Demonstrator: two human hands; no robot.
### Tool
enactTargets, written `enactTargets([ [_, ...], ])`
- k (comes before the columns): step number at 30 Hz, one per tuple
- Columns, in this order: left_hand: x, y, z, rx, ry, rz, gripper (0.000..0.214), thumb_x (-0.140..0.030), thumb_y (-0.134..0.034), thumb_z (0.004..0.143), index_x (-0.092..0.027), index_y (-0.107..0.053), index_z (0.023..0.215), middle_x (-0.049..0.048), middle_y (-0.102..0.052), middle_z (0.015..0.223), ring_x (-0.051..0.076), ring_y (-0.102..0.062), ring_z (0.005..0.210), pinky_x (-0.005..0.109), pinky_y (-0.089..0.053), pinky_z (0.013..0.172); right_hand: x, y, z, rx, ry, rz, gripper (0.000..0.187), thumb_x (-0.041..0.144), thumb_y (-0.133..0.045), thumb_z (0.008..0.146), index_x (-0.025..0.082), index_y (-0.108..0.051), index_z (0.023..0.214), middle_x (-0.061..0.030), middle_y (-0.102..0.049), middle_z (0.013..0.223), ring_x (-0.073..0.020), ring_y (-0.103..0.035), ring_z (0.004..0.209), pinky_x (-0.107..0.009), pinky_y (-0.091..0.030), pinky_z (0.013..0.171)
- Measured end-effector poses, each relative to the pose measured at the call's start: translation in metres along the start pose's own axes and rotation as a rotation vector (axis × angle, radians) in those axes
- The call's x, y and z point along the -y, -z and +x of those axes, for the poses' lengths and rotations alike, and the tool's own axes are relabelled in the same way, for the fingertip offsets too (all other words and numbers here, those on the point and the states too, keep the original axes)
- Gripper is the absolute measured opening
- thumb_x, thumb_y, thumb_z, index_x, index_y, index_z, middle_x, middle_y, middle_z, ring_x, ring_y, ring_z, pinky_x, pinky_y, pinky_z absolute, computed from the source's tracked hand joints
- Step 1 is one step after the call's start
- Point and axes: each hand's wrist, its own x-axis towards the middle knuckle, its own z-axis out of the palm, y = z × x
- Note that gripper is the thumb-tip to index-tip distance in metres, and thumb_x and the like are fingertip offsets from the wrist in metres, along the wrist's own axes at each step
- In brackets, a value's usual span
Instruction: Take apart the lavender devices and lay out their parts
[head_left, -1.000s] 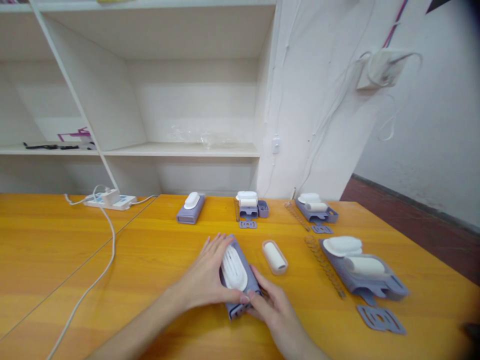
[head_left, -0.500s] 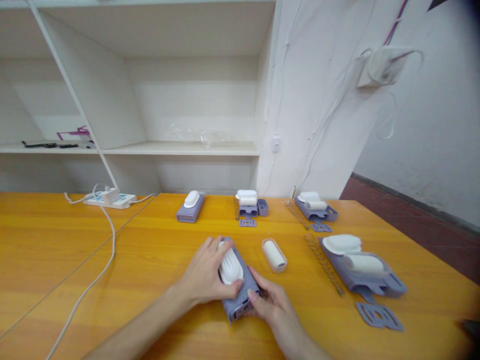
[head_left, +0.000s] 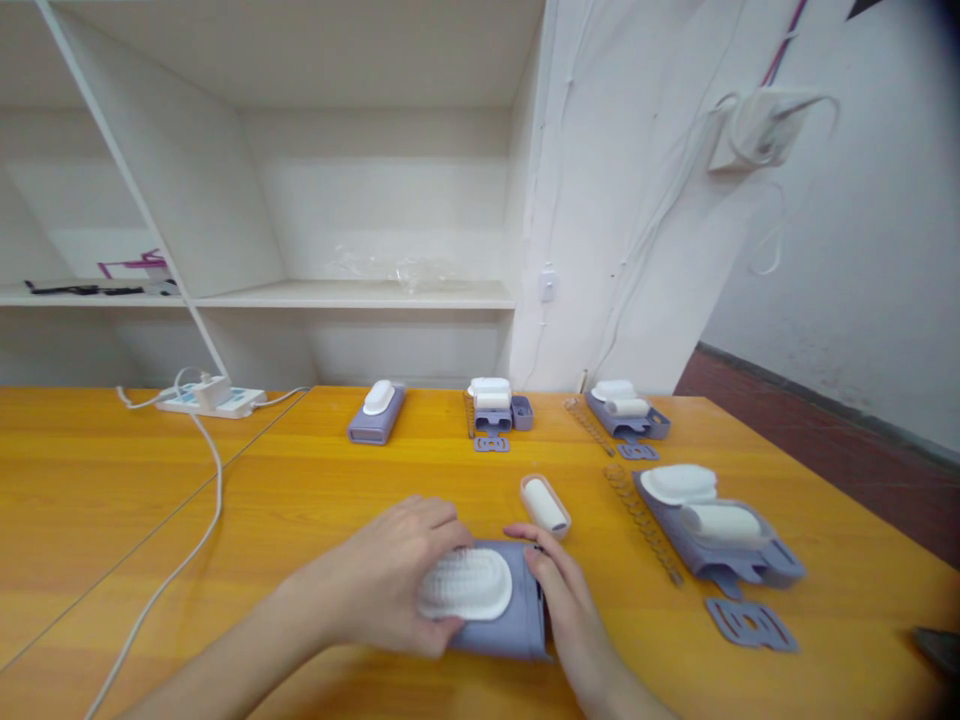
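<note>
We hold a purple-grey rectangular case [head_left: 529, 620] lengthwise between our left hand [head_left: 411, 575] and right hand [head_left: 566, 605], its broad face up. A white oval bristled brush [head_left: 480, 592] sits on that face, bristles upward, its left end under our left hand's fingers. Beside our right hand, the case's end shows a dark edge.

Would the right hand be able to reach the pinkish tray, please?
Probably yes: the pinkish tray lies just beyond the right hand, nothing visible between, though that hand touches the purple case.
</note>
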Motion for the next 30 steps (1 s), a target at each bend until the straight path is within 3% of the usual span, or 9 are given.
enactTargets([
  [4,-0.014,0.009,0.006,0.067,-0.034,0.052,0.041,-0.025,-0.065,0.053,-0.023,-0.053,0.092,0.0028,-0.057,0.09,0.022,-0.053,0.079,0.033,-0.043,0.071,0.007,-0.001,-0.004,0.115,0.085,-0.08,0.029,0.043,-0.042,0.084,0.02,-0.059,0.088,-0.0025,-0.061,0.091,-0.0194,-0.052,0.092,-0.025,-0.04,0.079],
  [8,-0.014,0.013,0.013,0.175,-0.007,-0.109,0.048,-0.031,-0.071,0.046,-0.022,-0.051,0.09,-0.0017,-0.056,0.082,0.015,-0.051,0.065,0.025,-0.042,0.056,0.007,0.004,0.0,0.163,0.13,-0.1,0.027,0.04,-0.039,0.085,0.02,-0.057,0.086,-0.0009,-0.058,0.087,-0.0175,-0.051,0.086,-0.024,-0.038,0.076],
  [10,-0.009,0.014,0.015,0.159,0.026,-0.211,0.049,-0.03,-0.07,0.047,-0.023,-0.051,0.091,-0.0036,-0.056,0.082,0.013,-0.051,0.065,0.023,-0.041,0.054,0.005,0.007,0.005,0.156,0.124,-0.105,0.027,0.04,-0.039,0.085,0.02,-0.057,0.086,-0.0004,-0.057,0.084,-0.0169,-0.051,0.082,-0.024,-0.037,0.074],
  [14,0.02,0.015,0.026,-0.08,0.104,-0.357,0.044,-0.027,-0.063,0.057,-0.021,-0.049,0.099,-0.0013,-0.058,0.092,0.015,-0.054,0.08,0.025,-0.044,0.068,0.001,0.012,0.012,0.102,0.086,-0.103,0.029,0.041,-0.039,0.083,0.019,-0.057,0.083,0.0003,-0.054,0.074,-0.0157,-0.048,0.072,-0.024,-0.035,0.065],
  [17,0.057,0.007,0.042,-0.225,0.244,-0.252,0.038,-0.027,-0.061,0.061,-0.018,-0.051,0.096,0.0019,-0.058,0.091,0.017,-0.055,0.08,0.027,-0.044,0.068,0.0,0.012,0.012,0.05,0.088,-0.088,0.03,0.043,-0.04,0.083,0.018,-0.057,0.083,0.0008,-0.052,0.07,-0.0149,-0.046,0.068,-0.024,-0.034,0.062],
  [22,0.103,-0.025,0.064,-0.17,0.359,-0.09,0.038,-0.025,-0.065,0.056,-0.017,-0.057,0.092,0.0057,-0.061,0.091,0.022,-0.057,0.083,0.028,-0.043,0.07,-0.002,0.013,0.014,-0.048,0.083,-0.073,0.032,0.047,-0.041,0.084,0.019,-0.056,0.086,0.0005,-0.051,0.071,-0.0151,-0.045,0.069,-0.024,-0.034,0.062],
  [26,0.112,-0.041,0.069,-0.124,0.354,-0.095,0.036,-0.03,-0.065,0.06,-0.019,-0.06,0.094,0.0071,-0.062,0.096,0.024,-0.058,0.088,0.03,-0.043,0.076,-0.003,0.015,0.023,-0.077,0.111,-0.079,0.033,0.049,-0.043,0.084,0.019,-0.057,0.086,-0.0008,-0.054,0.075,-0.0164,-0.048,0.073,-0.025,-0.036,0.065],
  [30,0.118,-0.044,0.069,-0.11,0.344,-0.119,0.041,-0.038,-0.065,0.064,-0.019,-0.06,0.1,0.0082,-0.062,0.102,0.025,-0.056,0.095,0.033,-0.043,0.084,-0.003,0.016,0.037,-0.111,0.138,-0.122,0.037,0.053,-0.046,0.082,0.019,-0.059,0.088,-0.0026,-0.059,0.081,-0.018,-0.052,0.079,-0.025,-0.039,0.069],
])
